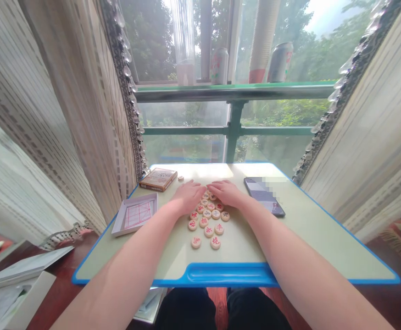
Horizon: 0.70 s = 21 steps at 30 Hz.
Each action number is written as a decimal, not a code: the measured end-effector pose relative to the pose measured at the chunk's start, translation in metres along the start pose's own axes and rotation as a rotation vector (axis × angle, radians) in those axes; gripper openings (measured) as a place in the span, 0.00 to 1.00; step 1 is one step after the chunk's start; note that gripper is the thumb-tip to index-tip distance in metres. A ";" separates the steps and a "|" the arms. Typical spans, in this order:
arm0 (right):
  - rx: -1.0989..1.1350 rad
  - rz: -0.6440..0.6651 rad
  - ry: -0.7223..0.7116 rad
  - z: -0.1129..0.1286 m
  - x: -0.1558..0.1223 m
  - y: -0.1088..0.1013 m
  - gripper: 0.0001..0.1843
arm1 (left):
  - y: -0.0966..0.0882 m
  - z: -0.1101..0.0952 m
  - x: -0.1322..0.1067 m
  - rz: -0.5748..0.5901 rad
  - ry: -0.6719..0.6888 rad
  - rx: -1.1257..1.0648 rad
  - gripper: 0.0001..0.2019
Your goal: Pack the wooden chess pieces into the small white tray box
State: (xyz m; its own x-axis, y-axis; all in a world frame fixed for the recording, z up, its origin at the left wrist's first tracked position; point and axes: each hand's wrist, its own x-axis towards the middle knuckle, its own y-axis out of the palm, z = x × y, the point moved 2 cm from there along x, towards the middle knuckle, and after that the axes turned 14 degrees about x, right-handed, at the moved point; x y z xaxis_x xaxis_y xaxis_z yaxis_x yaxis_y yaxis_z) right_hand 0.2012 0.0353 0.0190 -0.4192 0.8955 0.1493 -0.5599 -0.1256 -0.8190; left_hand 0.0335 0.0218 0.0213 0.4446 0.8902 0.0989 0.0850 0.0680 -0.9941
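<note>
Round Chinese chess pieces (208,231) with red or dark characters lie loosely spread over the middle of the table, faces up where I can read them. My left hand (189,196) lies palm down along the far left side of the pieces, its fingers stretched toward the middle. Opposite it, my right hand (224,191) rests palm down at the far right side, fingers extended and nearly meeting the left fingertips. Some pieces are partly covered by the hands. Neither hand grips a piece. One single piece (181,178) sits apart, beyond the left hand.
At the table's (310,229) left stand a brown box (158,179) and an open white box part (119,229) with a red grid inside. A phone (264,197) lies at right. Cans (219,66) and stacked cups (259,50) line the window ledge. Curtains hang on both sides.
</note>
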 end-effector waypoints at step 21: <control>-0.203 0.055 -0.107 0.023 -0.004 0.007 0.22 | 0.008 0.015 0.009 0.019 0.010 0.114 0.21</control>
State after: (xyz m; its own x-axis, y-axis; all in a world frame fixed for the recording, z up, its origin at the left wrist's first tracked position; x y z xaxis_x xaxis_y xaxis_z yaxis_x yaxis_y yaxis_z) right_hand 0.1825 0.0214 0.0249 -0.5243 0.8382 0.1502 -0.3838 -0.0751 -0.9204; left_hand 0.0251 0.0375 0.0132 0.4543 0.8873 0.0799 -0.0249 0.1023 -0.9944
